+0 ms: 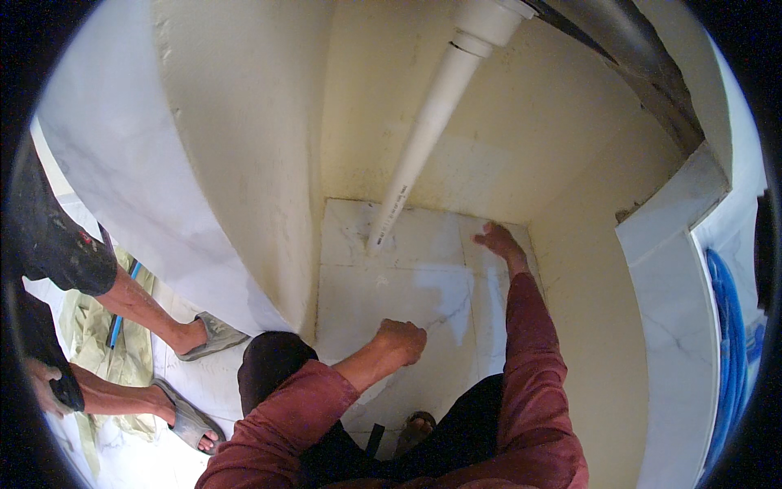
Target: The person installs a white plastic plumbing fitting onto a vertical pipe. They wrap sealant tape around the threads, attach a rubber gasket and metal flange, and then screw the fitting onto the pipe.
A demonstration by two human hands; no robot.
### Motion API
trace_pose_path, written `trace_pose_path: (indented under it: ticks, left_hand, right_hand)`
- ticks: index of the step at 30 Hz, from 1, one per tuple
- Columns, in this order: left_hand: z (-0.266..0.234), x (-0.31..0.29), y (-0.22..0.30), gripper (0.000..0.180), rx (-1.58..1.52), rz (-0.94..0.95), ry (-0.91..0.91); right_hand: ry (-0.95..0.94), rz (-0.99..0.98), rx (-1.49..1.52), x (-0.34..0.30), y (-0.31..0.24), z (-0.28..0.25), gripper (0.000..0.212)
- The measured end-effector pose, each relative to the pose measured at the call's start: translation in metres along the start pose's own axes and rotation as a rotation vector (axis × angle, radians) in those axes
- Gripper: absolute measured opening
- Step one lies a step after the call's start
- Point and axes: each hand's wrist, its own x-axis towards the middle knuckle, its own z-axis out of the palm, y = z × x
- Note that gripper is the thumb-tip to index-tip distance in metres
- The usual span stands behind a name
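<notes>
My left hand [401, 342] is curled closed above the pale floor tiles [391, 297], in front of my left knee. Whatever its fingers might hold is hidden from view. Farther off and to the right, my right hand [498, 241] reaches out near the back right corner of the recess. Its fingers are a little apart and I see nothing in them. Left of that hand, a white plastic pipe [423, 134] slants from a wider fitting [493, 20] at the top down to the tiled floor. Neither hand touches the pipe.
Cream walls [586, 236] enclose the recess, with a curved wall edge [236, 187] on the left. Blue coiled hose [727, 350] hangs at the right. Another person's sandalled feet [208, 336] stand at the left, by a crumpled pale sheet [90, 326]. Dark pipework [635, 49] crosses overhead.
</notes>
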Motion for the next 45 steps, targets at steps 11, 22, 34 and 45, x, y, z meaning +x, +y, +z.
trace_pose_path:
  ticks: [11,22,34,45]
  left_hand:
    - [0.007,0.003,-0.01,0.024,-0.027,0.003,-0.021]
    - [-0.015,-0.003,-0.007,0.037,-0.047,0.029,-0.052]
    - [-0.018,-0.004,-0.003,0.035,-0.025,0.024,-0.058]
    - [-0.018,0.0,-0.004,0.036,-0.047,0.013,-0.071]
  right_hand:
    - [0.752,-0.455,1.006,-0.076,-0.274,-0.268,0.108]
    - [0.749,-0.617,1.249,-0.063,-0.345,-0.337,0.122]
    - [0.431,-0.645,1.212,-0.044,-0.321,-0.351,0.102]
    - [0.016,-0.896,1.525,-0.02,-0.28,-0.35,0.034]
